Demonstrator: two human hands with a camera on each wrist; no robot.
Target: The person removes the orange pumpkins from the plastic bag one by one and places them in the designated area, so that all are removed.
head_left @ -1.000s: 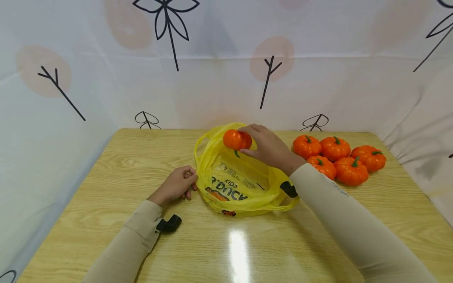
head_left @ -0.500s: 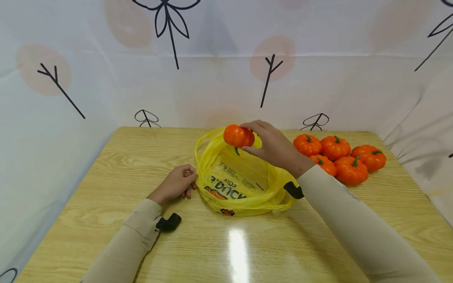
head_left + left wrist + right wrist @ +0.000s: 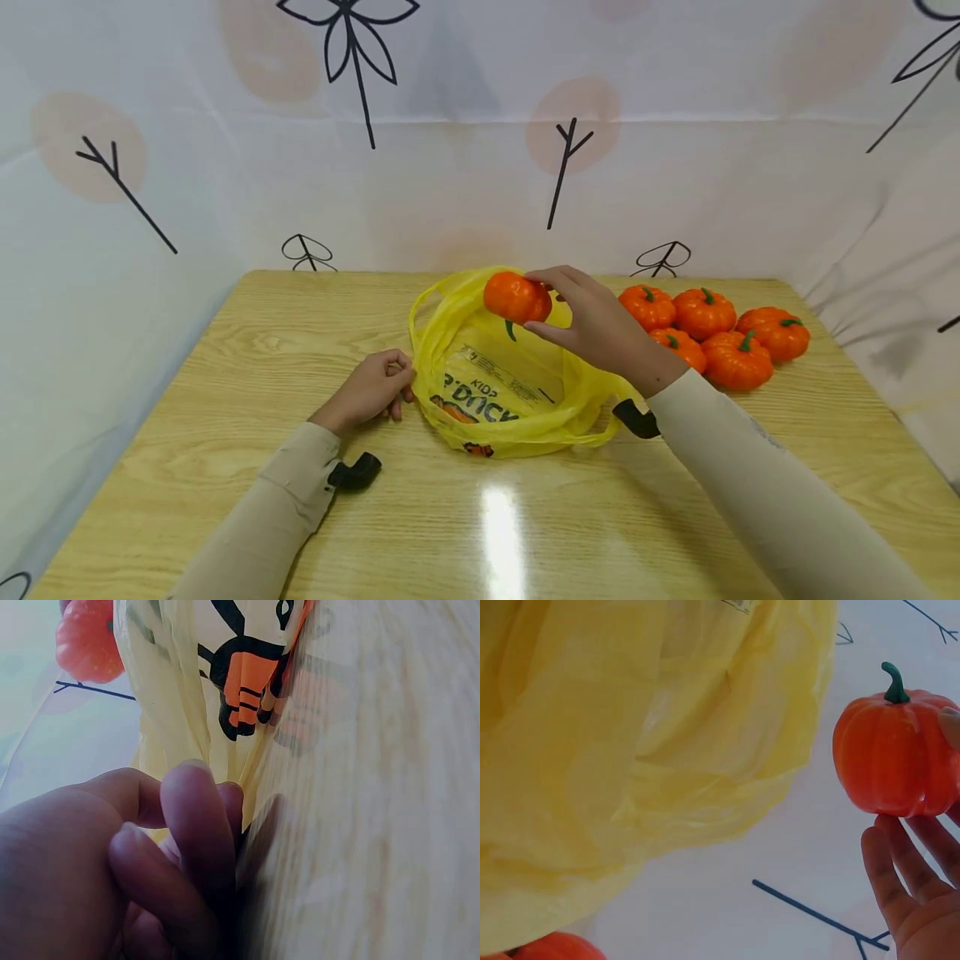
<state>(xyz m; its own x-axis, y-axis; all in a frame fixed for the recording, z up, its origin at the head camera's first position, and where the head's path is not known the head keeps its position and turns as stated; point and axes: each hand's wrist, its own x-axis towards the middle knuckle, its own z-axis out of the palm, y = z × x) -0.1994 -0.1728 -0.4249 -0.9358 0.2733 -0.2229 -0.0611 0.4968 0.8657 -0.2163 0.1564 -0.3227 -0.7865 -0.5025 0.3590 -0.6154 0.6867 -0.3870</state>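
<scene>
My right hand (image 3: 596, 321) holds a small orange toy pumpkin (image 3: 516, 297) between thumb and fingers, over the far side of the open mouth of a yellow plastic bag (image 3: 442, 400). The pumpkin's green stem points down in the head view. In the right wrist view the fingertips lie against the base of the pumpkin (image 3: 892, 757). At the bag's left edge, my left hand (image 3: 371, 387) rests near the tabletop with curled fingers pinching the plastic; the left wrist view shows the bag (image 3: 172, 712) running down to those fingertips. Printed lettering shows inside the bag.
Several more orange pumpkins (image 3: 738, 360) sit in a cluster at the right rear of the wooden table (image 3: 420, 533). Behind the table hangs a white patterned cloth (image 3: 465, 183). A black wrist mount (image 3: 356, 472) sticks out from the left sleeve.
My right hand has moved slightly right with the pumpkin, rising a little and then coming back down. My left hand and the bag have stayed nearly still.
</scene>
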